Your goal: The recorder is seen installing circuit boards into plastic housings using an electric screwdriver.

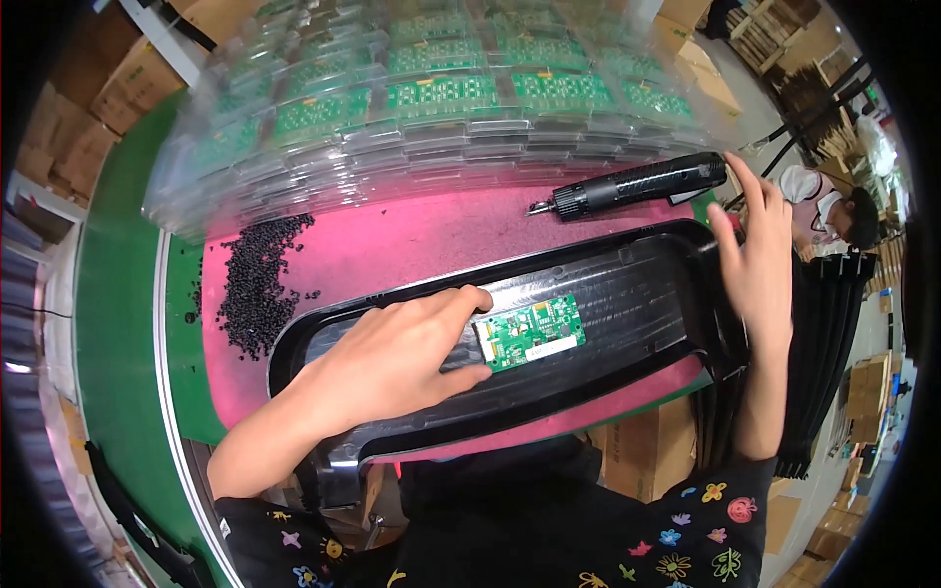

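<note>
A long black plastic housing [627,274] lies hollow side up across the mat in front of me. Inside it, near the middle, is a small green circuit board [549,328] with white connectors at its left end. My left hand [402,343] reaches over the housing's left part, thumb and forefinger closed on the board's left corners. To the right, my right hand [757,255] is open, fingers raised and apart, beside the rear end of a black electric screwdriver [637,186]. The screwdriver lies beyond the housing with its bit pointing left.
Small black screws [257,284] form a loose pile left of the housing on the pink mat [363,240]. Stacked clear plastic trays [412,147] holding several green boards stand at the back. Black housings [833,363] hang or stand at right. Another person [833,211] sits farther off.
</note>
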`<state>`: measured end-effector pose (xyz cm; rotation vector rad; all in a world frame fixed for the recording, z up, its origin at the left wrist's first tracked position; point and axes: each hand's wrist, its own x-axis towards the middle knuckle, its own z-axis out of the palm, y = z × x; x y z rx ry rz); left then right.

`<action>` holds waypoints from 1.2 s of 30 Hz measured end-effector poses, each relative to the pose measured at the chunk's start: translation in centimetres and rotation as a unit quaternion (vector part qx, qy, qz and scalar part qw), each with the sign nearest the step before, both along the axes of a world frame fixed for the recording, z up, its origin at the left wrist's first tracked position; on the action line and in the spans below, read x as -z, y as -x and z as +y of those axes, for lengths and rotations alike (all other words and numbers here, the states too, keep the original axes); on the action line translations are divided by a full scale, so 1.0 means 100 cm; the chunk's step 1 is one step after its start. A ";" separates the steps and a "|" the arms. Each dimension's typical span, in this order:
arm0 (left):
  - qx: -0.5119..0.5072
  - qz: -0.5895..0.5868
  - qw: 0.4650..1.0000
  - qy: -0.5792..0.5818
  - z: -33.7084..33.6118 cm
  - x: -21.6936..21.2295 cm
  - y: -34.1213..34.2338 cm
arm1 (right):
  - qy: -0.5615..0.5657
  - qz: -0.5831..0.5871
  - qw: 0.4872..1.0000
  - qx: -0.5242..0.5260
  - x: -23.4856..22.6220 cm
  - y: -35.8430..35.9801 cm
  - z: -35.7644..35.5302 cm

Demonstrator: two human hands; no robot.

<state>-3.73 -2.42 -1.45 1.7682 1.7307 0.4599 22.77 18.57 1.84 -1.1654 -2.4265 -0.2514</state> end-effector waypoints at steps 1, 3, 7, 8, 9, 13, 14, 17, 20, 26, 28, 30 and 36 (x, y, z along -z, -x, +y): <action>0.004 0.000 1.000 -0.003 0.000 -0.002 -0.001 | -0.059 -0.048 0.997 -0.002 0.008 -0.017 0.026; 0.006 -0.002 1.000 -0.020 0.002 -0.003 0.000 | 0.290 0.175 0.939 -0.057 0.007 -0.015 0.046; -0.015 -0.024 0.999 -0.034 0.001 0.003 0.003 | 0.259 0.402 0.866 -0.146 0.020 0.023 0.036; -0.018 -0.019 0.999 -0.047 0.000 0.004 0.003 | 0.194 0.453 0.853 -0.172 0.023 0.039 0.030; -0.023 -0.018 0.998 -0.047 0.000 0.006 0.004 | 0.131 0.501 0.833 -0.197 0.026 0.059 0.022; -0.028 -0.039 0.998 -0.041 0.006 0.006 0.001 | 0.302 0.499 0.742 -0.331 0.016 0.098 0.000; -0.029 -0.045 0.998 -0.041 0.007 0.005 0.002 | 0.402 0.481 0.695 -0.353 0.018 0.100 0.002; -0.030 -0.046 0.997 -0.058 0.008 0.009 0.004 | 0.421 0.478 0.660 -0.398 0.025 0.114 -0.009; -0.024 -0.047 0.993 -0.101 0.009 0.008 0.008 | 0.398 0.602 0.559 -0.409 0.020 0.122 -0.029; -0.081 0.049 0.922 -0.375 0.006 -0.012 -0.002 | 0.480 0.698 0.431 -0.310 -0.016 0.110 -0.061; -0.056 0.098 0.915 -0.388 0.003 -0.016 -0.005 | 0.504 0.700 0.421 -0.282 -0.011 0.111 -0.063; 0.005 0.219 0.897 -0.383 0.002 -0.019 -0.006 | 0.518 0.708 0.420 -0.231 -0.009 0.110 -0.064; 0.090 0.234 0.887 -0.388 0.004 -0.027 -0.003 | 0.546 0.729 0.344 -0.229 -0.010 0.100 -0.068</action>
